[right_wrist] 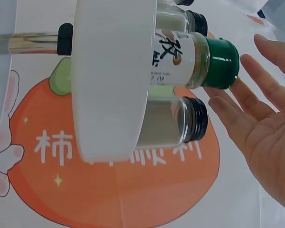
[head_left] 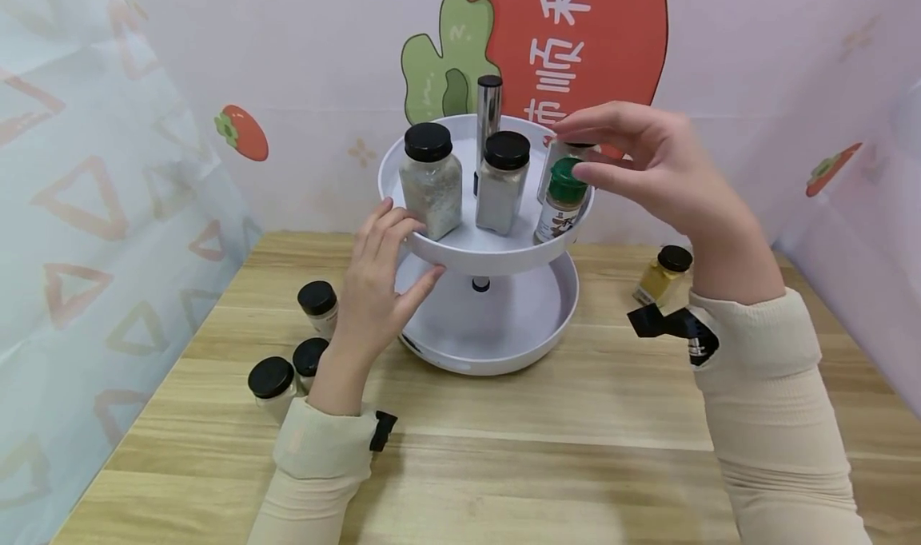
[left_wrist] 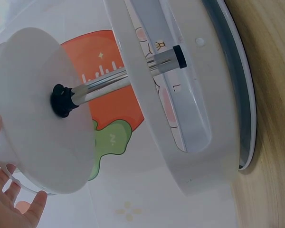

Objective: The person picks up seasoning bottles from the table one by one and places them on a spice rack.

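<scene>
A white two-tier rack stands on the table, its upper tray (head_left: 489,251) joined to the lower tray (head_left: 496,363) by a metal post (head_left: 489,105). My left hand (head_left: 374,277) grips the upper tray's left rim, fingers over the edge and thumb against the outer wall. At the right side, my right hand (head_left: 647,149) is held with spread fingers around the top of a green-capped spice bottle (right_wrist: 180,59), thumb close to the cap. Beside that bottle stands a black-capped jar (right_wrist: 164,121), partly hidden in the head view. Two more black-capped jars, one large (head_left: 432,189) and one narrower (head_left: 501,189), share the tray.
Several black-capped jars (head_left: 316,301) stand on the table left of the rack, partly behind my left forearm. A jar of yellow powder (head_left: 658,280) stands to the right, near my right sleeve. A printed cloth backdrop (head_left: 324,49) hangs behind the wooden table (head_left: 504,465).
</scene>
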Demonstrator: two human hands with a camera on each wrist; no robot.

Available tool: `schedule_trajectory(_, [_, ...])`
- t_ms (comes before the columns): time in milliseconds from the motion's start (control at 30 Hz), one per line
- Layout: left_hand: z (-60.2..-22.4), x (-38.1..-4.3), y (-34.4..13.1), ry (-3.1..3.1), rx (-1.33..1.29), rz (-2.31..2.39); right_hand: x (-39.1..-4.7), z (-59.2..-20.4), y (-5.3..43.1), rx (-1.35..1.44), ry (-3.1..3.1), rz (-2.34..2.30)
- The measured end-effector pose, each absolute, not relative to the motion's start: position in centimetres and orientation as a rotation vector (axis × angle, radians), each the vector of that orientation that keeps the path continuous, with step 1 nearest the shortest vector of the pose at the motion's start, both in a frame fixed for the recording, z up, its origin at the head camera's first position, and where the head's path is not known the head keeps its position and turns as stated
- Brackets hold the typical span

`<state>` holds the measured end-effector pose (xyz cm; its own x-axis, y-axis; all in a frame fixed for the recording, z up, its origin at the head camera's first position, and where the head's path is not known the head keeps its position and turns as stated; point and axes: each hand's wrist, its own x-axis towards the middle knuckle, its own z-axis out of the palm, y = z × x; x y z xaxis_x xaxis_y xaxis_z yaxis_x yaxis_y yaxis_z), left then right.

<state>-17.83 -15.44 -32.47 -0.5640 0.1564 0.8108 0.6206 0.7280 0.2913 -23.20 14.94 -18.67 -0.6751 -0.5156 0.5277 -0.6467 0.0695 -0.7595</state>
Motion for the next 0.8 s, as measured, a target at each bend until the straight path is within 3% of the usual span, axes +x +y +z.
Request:
schedule_trajectory(267, [-32.6,-18.0,-15.4,-2.111,-0.589,-0.721,-22.5,-20.7,17.1,1.256,-2.036,1.684])
schedule_trajectory(800, [-32.6,-18.0,-15.5,-2.123,-0.583,-0.7,-19.9,-25.9,19.0,1.053,-1.891,1.765])
